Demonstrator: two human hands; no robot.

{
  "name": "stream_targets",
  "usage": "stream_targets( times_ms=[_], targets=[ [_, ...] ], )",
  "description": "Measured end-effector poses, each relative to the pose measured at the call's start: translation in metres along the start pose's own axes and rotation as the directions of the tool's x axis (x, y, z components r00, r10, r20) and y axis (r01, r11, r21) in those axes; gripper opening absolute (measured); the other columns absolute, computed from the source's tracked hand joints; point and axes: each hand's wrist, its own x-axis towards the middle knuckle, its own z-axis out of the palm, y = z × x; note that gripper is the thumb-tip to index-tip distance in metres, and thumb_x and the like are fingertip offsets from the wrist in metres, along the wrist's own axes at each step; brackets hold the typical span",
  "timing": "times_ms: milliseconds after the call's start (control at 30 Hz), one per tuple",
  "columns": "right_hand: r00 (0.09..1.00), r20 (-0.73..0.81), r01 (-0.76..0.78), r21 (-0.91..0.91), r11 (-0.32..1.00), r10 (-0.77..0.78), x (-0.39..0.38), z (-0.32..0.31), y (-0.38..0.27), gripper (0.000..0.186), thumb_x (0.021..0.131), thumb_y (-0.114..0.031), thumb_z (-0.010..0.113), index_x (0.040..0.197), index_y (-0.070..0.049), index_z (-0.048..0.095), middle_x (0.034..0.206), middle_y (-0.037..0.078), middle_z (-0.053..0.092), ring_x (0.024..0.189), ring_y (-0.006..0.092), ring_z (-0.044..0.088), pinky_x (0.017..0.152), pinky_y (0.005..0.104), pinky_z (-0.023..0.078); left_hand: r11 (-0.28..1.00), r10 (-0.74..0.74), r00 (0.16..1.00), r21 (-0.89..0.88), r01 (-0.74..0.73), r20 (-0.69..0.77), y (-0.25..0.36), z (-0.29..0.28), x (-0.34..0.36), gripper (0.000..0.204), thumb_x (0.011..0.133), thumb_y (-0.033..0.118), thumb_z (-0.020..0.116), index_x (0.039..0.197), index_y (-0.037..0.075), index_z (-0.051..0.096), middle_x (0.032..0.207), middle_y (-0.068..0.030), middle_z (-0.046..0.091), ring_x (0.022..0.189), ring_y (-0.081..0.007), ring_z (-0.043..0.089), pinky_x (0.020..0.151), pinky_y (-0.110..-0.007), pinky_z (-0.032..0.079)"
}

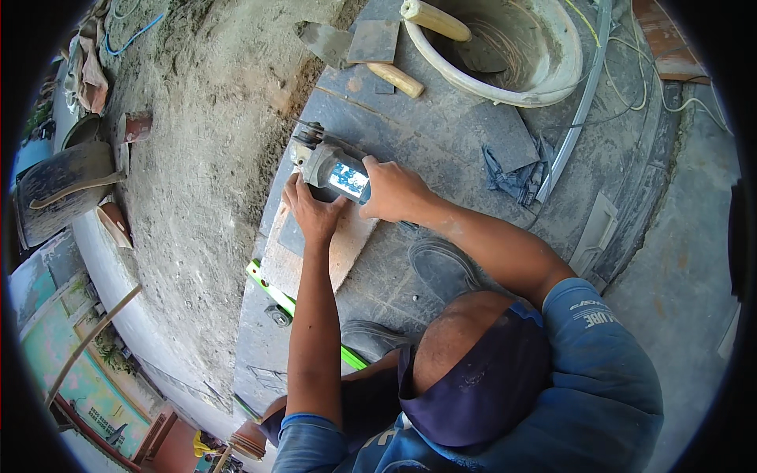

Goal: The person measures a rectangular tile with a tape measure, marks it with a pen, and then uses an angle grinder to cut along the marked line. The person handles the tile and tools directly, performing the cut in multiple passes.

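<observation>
My right hand [394, 189] is wrapped round the body of an angle grinder [323, 162], which lies nearly on its side with its metal head pointing up and left. My left hand [314, 209] has its fingers curled at the underside of that head, its thumb below the body; their exact hold is partly hidden. Beneath are a pale, dusty board [351, 244] and a dark tile piece [290, 235]. A bright green level [260, 274] lies beside the board, partly behind my left forearm. My shoe [441, 268] is just right of the board.
At the top are a mixing tub [556, 67], a trowel [323, 43] and wooden-handled tools. Cut tile [509, 134], a dark crumpled scrap [505, 177], a metal bar [572, 134] and loose cables lie rightward. Sandy ground [173, 158] borders the tiled edge leftward, with a wheelbarrow-like container [59, 197] beyond.
</observation>
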Motion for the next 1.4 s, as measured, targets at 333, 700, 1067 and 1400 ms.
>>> stream_targets(
  times_ms=[333,700,1067,1400],
  targets=[
    [1.000,0.022,-0.003,-0.008,1.000,0.004,0.004,0.003,-0.001,0.069,0.065,-0.023,0.079,0.120,0.006,0.050,0.109,0.029,0.066,0.105,0.0450,0.065,0.089,0.0494,0.054,1.000,-0.007,1.000,0.014,0.007,0.005,0.003,-0.002,0.000,0.087,0.056,0.037,0.090,0.124,-0.003,0.054,0.129,-0.0180,0.048,0.125,-0.0397,0.043,0.104,-0.050,0.040],
    [1.000,0.013,0.004,-0.014,1.000,-0.004,0.003,0.005,0.002,0.073,0.065,-0.023,0.078,0.124,0.008,0.049,0.109,0.030,0.066,0.105,0.0448,0.065,0.089,0.0490,0.054,1.000,0.004,1.000,-0.003,-0.004,0.005,0.005,-0.004,0.000,0.085,0.056,0.030,0.089,0.126,-0.003,0.054,0.128,-0.0181,0.049,0.124,-0.0397,0.044,0.105,-0.050,0.040],
    [0.999,0.028,-0.027,-0.031,0.999,0.028,-0.006,0.004,0.005,0.061,0.066,-0.022,0.079,0.115,0.002,0.052,0.107,0.027,0.068,0.104,0.0436,0.066,0.089,0.0492,0.054,1.000,0.001,1.000,-0.005,-0.001,0.018,0.003,-0.002,0.001,0.088,0.056,0.024,0.089,0.130,-0.005,0.053,0.130,-0.0180,0.049,0.126,-0.0389,0.044,0.106,-0.048,0.039],
    [0.999,0.029,-0.041,-0.015,0.999,0.042,-0.014,0.005,0.010,0.063,0.066,-0.024,0.081,0.115,0.001,0.051,0.106,0.026,0.068,0.103,0.0433,0.067,0.089,0.0496,0.054,1.000,0.015,1.000,-0.001,-0.015,-0.001,0.000,-0.001,0.001,0.088,0.055,0.022,0.090,0.131,-0.002,0.053,0.130,-0.0169,0.050,0.125,-0.0384,0.044,0.106,-0.048,0.039]
  ],
)
